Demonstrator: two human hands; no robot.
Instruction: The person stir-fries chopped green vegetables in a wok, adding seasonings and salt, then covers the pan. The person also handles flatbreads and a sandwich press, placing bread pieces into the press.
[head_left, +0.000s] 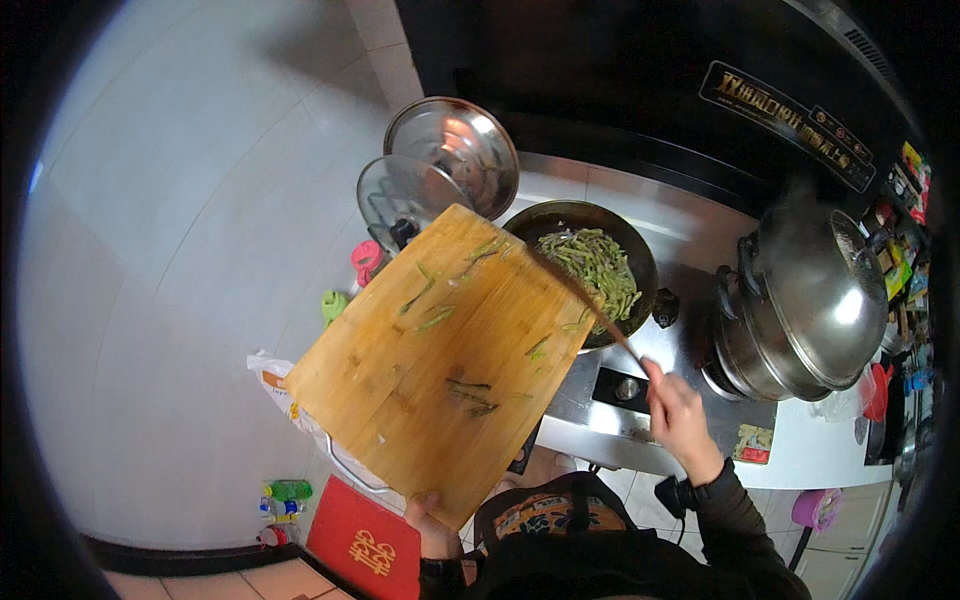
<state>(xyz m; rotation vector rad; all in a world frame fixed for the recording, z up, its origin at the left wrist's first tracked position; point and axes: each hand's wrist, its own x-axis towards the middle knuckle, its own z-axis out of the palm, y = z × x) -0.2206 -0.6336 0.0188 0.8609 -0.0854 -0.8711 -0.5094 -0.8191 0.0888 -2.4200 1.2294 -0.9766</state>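
Observation:
My left hand (435, 523) grips the near corner of a wooden cutting board (360, 360). The board is held up slanting beside a dark wok (648, 277), its far right edge overlapping the wok's near left side. Several green bean pieces (471, 391) and scraps cling to the wood. Inside the wok lies a heap of cut green beans (600, 262). My right hand (675, 412) is closed around the end of a long brown wooden utensil (615, 334), which runs along the board's edge over the wok. Its exact kind is hard to tell, as it appears edge-on.
A domed steel steamer pot (795, 300) stands on the right of the stove, with steam near it. Two lids, one steel (487, 142) and one glass (382, 191), lean at the back left. A range hood (600, 75) overhangs the stove. Plastic bottles (289, 490) lie lower left.

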